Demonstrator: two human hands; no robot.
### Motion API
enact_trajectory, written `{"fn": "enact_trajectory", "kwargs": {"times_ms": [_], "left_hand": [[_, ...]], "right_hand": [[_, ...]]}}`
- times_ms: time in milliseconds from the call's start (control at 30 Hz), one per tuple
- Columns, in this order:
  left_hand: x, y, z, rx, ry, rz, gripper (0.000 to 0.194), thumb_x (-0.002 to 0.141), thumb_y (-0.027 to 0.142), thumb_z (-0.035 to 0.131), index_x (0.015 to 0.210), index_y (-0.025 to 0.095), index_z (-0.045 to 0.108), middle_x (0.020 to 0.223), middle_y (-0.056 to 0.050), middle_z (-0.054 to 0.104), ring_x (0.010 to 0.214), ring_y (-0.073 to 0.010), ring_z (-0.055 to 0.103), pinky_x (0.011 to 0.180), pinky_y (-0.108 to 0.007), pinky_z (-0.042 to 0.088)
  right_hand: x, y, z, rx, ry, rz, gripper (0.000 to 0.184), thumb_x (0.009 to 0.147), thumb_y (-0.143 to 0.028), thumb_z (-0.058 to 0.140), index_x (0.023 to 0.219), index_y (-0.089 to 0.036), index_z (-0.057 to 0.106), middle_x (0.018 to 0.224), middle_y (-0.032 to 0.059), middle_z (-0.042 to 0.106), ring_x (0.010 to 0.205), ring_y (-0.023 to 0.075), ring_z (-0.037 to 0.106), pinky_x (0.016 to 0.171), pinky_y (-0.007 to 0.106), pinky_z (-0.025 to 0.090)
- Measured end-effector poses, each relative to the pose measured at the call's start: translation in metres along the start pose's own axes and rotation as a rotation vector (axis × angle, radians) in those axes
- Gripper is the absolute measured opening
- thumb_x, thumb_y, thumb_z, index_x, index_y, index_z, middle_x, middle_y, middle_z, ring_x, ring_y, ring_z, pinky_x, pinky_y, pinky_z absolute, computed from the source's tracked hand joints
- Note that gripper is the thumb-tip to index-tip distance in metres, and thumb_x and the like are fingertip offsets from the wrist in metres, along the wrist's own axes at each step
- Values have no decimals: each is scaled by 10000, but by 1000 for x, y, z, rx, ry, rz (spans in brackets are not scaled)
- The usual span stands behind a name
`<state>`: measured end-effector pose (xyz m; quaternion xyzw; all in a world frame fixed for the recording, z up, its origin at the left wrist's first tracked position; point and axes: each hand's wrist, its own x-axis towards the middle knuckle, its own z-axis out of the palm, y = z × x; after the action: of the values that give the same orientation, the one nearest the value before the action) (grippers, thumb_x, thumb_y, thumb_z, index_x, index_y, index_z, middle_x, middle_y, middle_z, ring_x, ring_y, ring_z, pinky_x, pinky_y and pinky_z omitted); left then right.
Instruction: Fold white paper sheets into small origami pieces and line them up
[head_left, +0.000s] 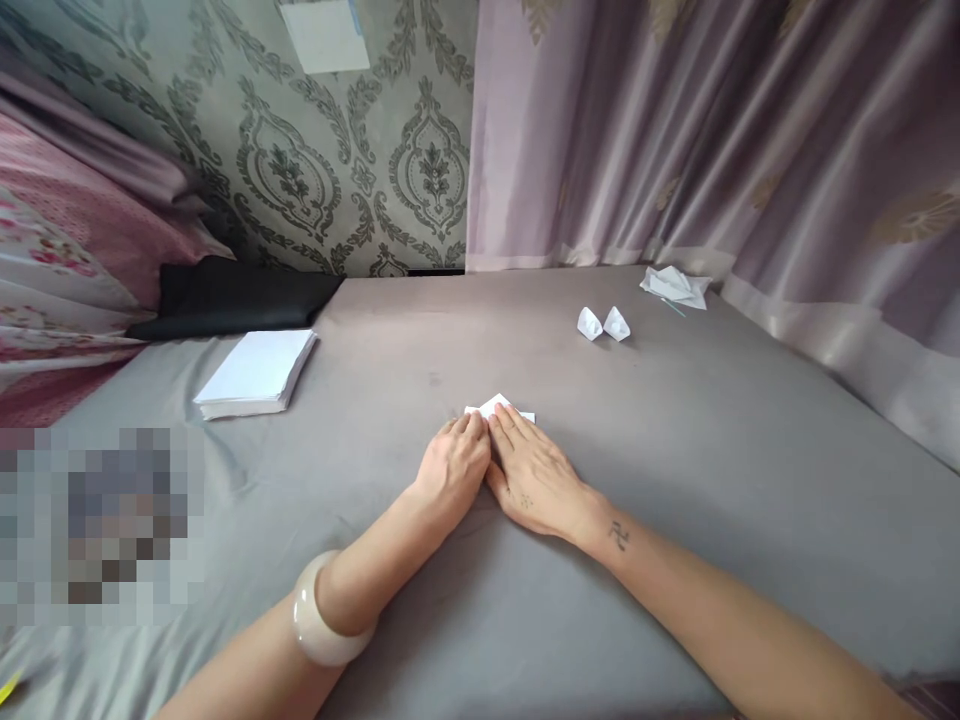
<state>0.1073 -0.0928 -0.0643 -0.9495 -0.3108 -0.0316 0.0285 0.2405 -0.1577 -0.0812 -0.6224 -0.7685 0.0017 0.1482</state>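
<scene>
A small folded white paper [495, 403] lies on the grey sheet, a pointed tip at its far side and a narrow strip sticking out at the right. My left hand [454, 465] has its fingers curled onto the paper's left and near part. Stretched flat over the right part of the paper is my right hand [536, 470], its fingers pressing down close beside the left ones. Both hands cover most of the paper, so its near edge is hidden. A pale bangle [324, 615] circles my left wrist.
A thick stack of white paper [259, 368] sits at left, before a black cloth [247, 295]. Two small folded paper pieces [604, 324] stand at the back right. Farther right are more folded papers [675, 286] with a thin greenish stick [673, 307]. Curtains [600, 130] hang behind.
</scene>
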Motion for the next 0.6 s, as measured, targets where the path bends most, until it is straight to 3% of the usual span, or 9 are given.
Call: {"fn": "enact_trajectory", "kwargs": {"times_ms": [133, 300, 400, 600], "left_hand": [[-5, -7, 1, -9, -1, -41, 350, 854, 61, 402, 1156, 54, 578, 1216, -194, 591, 1115, -267, 583, 953, -361, 482], [-7, -12, 0, -10, 16, -84, 300, 815, 38, 411, 990, 150, 627, 1020, -120, 652, 965, -236, 612, 829, -341, 507], [-4, -18, 0, -61, 43, -134, 234, 868, 102, 405, 900, 159, 630, 924, -110, 649, 884, -232, 601, 754, -339, 489], [6, -37, 6, -152, 153, -84, 281, 968, 290, 367, 1042, 192, 620, 961, -82, 630, 900, -210, 556, 767, -309, 451]], "right_hand": [[-1, 1, -9, -34, -36, 46, 574, 952, -348, 337, 1380, 24, 422, 1466, 230, 362, 1380, 309, 323, 1121, 440, 319], [1, 5, -15, -70, -67, 142, 537, 967, -328, 300, 1332, 20, 486, 1416, 249, 433, 1328, 329, 405, 1055, 453, 386], [4, 15, -17, -116, -73, 190, 488, 964, -291, 315, 1260, 18, 552, 1360, 265, 493, 1270, 336, 464, 983, 448, 439], [12, 37, -20, -36, -3, 245, 275, 925, -232, 415, 974, -164, 677, 1166, 118, 636, 1035, 256, 571, 815, 361, 483]]}}
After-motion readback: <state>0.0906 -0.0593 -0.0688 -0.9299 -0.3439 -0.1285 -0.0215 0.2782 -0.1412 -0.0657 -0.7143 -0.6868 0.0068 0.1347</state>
